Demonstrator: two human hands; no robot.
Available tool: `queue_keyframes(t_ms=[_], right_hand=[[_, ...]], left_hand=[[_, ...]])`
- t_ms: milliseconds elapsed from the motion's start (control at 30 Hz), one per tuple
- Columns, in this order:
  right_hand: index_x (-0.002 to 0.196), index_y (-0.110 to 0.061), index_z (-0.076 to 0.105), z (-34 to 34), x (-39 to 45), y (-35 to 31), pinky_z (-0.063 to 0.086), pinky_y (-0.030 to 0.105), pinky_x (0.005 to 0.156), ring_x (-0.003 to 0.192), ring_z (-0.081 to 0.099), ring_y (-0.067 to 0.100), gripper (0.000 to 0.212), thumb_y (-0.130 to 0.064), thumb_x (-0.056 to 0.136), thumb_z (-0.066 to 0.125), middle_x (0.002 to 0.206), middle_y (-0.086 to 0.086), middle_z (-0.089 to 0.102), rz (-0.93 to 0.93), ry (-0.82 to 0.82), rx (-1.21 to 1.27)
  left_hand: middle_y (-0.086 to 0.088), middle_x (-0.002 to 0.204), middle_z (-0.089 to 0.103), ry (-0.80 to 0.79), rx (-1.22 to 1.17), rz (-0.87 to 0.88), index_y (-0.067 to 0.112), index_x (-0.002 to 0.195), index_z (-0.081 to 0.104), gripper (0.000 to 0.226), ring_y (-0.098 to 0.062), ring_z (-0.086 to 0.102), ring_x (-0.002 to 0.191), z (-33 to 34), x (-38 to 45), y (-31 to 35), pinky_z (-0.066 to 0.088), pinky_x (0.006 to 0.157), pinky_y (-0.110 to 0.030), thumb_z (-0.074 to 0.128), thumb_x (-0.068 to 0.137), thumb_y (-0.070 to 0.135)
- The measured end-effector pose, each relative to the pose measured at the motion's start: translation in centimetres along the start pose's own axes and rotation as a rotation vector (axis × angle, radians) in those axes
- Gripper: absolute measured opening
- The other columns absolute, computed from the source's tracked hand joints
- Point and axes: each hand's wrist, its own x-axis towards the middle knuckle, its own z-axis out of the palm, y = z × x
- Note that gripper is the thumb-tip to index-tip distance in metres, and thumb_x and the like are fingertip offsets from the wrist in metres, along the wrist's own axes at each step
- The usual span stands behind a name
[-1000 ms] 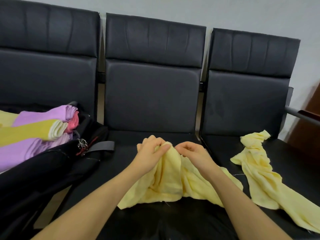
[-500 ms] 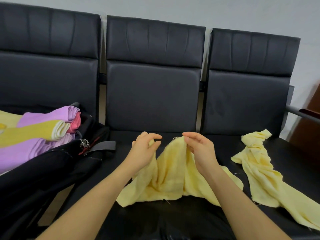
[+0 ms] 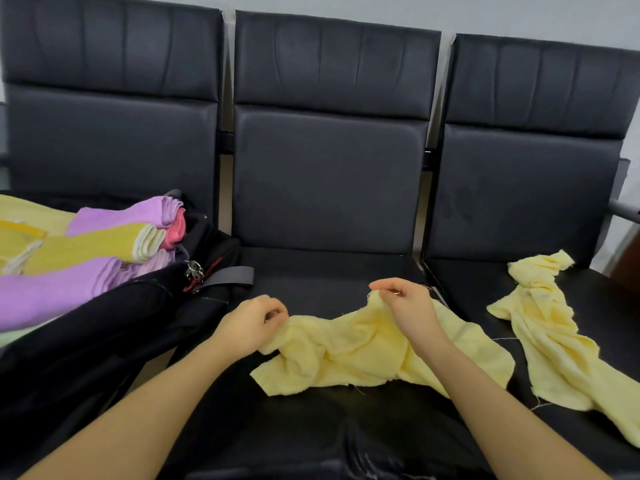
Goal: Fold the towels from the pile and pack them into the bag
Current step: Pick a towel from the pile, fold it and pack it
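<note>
Black padded chairs in a row, middle seat (image 3: 329,282) is the workspace. Pale yellow towel (image 3: 363,351) lies crumpled there, looks light and floppy, so grab corners. Left hand (image 3: 254,322) pinches its left edge, right hand (image 3: 405,301) pinches the far edge; the cloth sags between and nearer.

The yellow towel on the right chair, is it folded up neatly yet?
No, the yellow towel on the right chair lies crumpled and stretched out, untouched by the left hand or right hand.
</note>
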Motion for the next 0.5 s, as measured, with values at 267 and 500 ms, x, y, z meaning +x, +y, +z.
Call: queue_keyframes(t_ms=[267,500], right_hand=[[0.079,-0.04,0.06,1.9,0.5,0.8,0.042,0.047,0.099,0.104,0.058,0.012,0.021,-0.023,0.092,0.057,0.1,-0.015,0.065,-0.038,-0.066,-0.257],[0.106,-0.025,0.064,2.1,0.7,1.0,0.045,0.029,0.093,0.106,0.056,0.013,0.02,-0.013,0.093,0.055,0.11,-0.007,0.061,-0.044,-0.087,-0.264]], left_hand=[[-0.006,0.126,0.049,0.123,0.346,-0.252,0.014,0.124,0.055,0.048,-0.026,0.044,0.117,4.0,1.7,-1.2,0.033,0.097,-0.035,0.033,0.099,0.05],[0.001,0.105,0.052,0.22,0.129,-0.146,0.019,0.103,0.058,0.025,-0.02,0.047,0.099,5.0,2.2,-1.6,0.026,0.086,-0.031,0.041,0.1,0.037]])
